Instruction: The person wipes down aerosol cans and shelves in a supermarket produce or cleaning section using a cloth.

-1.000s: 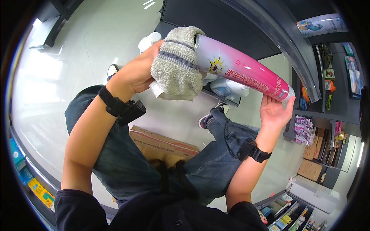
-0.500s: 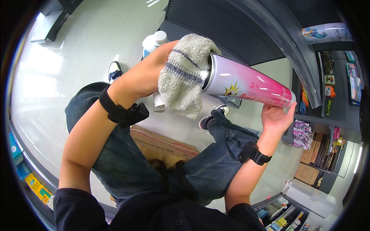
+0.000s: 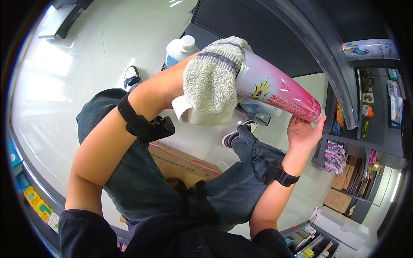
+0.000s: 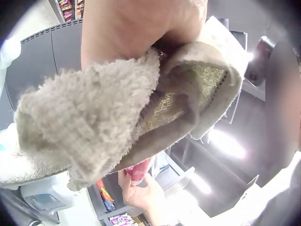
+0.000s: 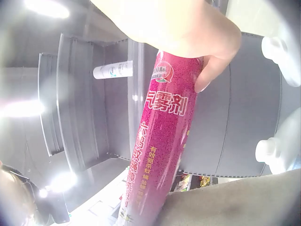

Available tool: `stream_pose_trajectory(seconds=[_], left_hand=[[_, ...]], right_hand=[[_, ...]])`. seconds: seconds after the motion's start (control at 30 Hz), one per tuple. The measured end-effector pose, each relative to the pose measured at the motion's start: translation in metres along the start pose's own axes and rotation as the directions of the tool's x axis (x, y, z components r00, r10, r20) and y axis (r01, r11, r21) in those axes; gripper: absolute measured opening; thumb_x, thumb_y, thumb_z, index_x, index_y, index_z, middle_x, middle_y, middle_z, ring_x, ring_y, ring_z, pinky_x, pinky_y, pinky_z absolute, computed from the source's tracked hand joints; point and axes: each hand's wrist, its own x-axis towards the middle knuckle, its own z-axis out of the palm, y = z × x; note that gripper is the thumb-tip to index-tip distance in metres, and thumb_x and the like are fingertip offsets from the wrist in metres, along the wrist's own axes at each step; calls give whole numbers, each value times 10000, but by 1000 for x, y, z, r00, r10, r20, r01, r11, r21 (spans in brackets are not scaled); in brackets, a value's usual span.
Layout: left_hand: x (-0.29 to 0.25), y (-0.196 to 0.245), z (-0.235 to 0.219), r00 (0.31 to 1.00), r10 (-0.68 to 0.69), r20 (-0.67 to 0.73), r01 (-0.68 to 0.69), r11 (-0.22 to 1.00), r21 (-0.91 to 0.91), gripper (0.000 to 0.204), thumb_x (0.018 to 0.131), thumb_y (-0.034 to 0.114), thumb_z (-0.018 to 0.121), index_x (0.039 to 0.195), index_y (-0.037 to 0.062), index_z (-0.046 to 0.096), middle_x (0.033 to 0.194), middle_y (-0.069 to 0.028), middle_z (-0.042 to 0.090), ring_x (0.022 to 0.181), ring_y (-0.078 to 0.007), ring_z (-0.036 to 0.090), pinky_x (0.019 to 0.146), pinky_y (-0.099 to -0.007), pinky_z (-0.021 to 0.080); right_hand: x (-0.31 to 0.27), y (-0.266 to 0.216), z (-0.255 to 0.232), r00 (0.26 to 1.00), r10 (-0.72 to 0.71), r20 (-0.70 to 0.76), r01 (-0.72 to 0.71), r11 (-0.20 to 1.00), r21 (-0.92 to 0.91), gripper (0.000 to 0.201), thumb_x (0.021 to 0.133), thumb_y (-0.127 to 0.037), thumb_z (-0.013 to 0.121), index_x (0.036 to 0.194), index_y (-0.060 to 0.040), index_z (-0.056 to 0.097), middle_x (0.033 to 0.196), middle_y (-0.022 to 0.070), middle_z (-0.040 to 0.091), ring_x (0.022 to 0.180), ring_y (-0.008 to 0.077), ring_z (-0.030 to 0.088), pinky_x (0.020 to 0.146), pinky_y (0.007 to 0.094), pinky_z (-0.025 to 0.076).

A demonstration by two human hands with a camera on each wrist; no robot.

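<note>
A grey-white terry towel (image 3: pixel 211 81) with dark stripes is bunched over the near end of a pink-and-white insecticide spray can (image 3: pixel 279 88). My left hand (image 3: pixel 175 84) grips the towel against that end; its fingers are mostly hidden in the folds. In the left wrist view the towel (image 4: pixel 89 117) hangs in loose folds below the left hand (image 4: pixel 141 33). My right hand (image 3: pixel 304 132) holds the can's far, pink end from below. Fingers of the right hand (image 5: pixel 188 28) curl round that end of the can (image 5: pixel 162 127) in the right wrist view.
White bottles, one behind my left wrist (image 3: pixel 180 49) and another under the can (image 3: pixel 260 108), stand by a dark shelf (image 3: pixel 262 32). Another spray can (image 3: pixel 371 49) lies on the right shelf. A cardboard box (image 3: pixel 185 161) sits between my legs.
The towel has shifted and turned around the can's near end, moving slightly right in the head view. The can has swung and rolled a little; my right hand keeps its hold.
</note>
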Motion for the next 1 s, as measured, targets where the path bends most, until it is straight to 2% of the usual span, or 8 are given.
stream_pose_trajectory(seconds=[0.33,0.53,0.67,0.73,0.77,0.8,0.87,1.0], left_hand=[[-12,18,4,999,-38,35,46,956,-291,428,962,120,701,1369,48,592,1153,-73,699,1010,-136,690,862,-306,593],[-11,-7,11,951,-211,-224,102,903,-417,297,971,107,676,1254,28,631,1097,-81,699,939,-146,702,785,-323,612],[-14,1,15,999,-34,-36,38,995,96,309,996,137,641,1281,33,588,1184,-145,675,991,-239,707,816,-398,628],[-9,-6,21,962,-234,-138,-4,498,-867,270,990,98,605,1252,31,607,1143,-134,692,1058,-294,690,928,-451,587],[-8,-5,20,950,-291,-116,-16,325,-946,287,1001,103,579,1270,2,579,1217,-180,655,1072,-336,674,924,-488,586],[-8,-8,20,949,-294,-117,-14,331,-944,287,1001,103,579,1270,2,579,1217,-180,655,1072,-336,674,924,-488,586],[-10,-15,12,967,-204,-155,69,790,-609,285,1028,111,546,1277,-27,558,1227,-202,637,1075,-340,664,935,-499,582],[-3,-16,5,885,-358,-299,11,657,-754,274,1037,114,523,1267,-24,575,1153,-186,663,1026,-321,670,918,-462,583]], right_hand=[[-6,-4,2,987,-160,36,160,987,-18,719,976,-599,584,1389,-19,484,1370,136,586,1247,268,586,1034,408,491],[-10,-3,7,982,-182,54,181,983,21,731,977,-580,596,1412,-7,462,1411,160,553,1307,302,546,1103,464,446],[-18,2,18,966,-183,181,170,982,86,727,974,-550,619,1438,-18,448,1429,158,539,1335,313,520,1120,476,431],[-20,2,21,957,-195,216,178,979,97,723,972,-536,628,1448,-23,444,1433,155,537,1340,312,515,1124,478,426],[-20,1,20,943,-204,262,185,978,96,718,971,-526,633,1455,-31,442,1446,152,530,1351,313,504,1134,494,408],[-20,2,20,927,-212,308,189,977,101,714,971,-517,638,1463,-38,441,1458,150,523,1362,314,494,1144,510,391],[-20,3,20,904,-196,379,166,980,111,714,969,-502,643,1475,-43,436,1482,147,510,1387,310,466,1164,540,342],[-24,7,26,874,-217,435,178,976,128,690,982,-448,618,1497,-37,415,1527,146,468,1435,322,406,1197,538,267]])
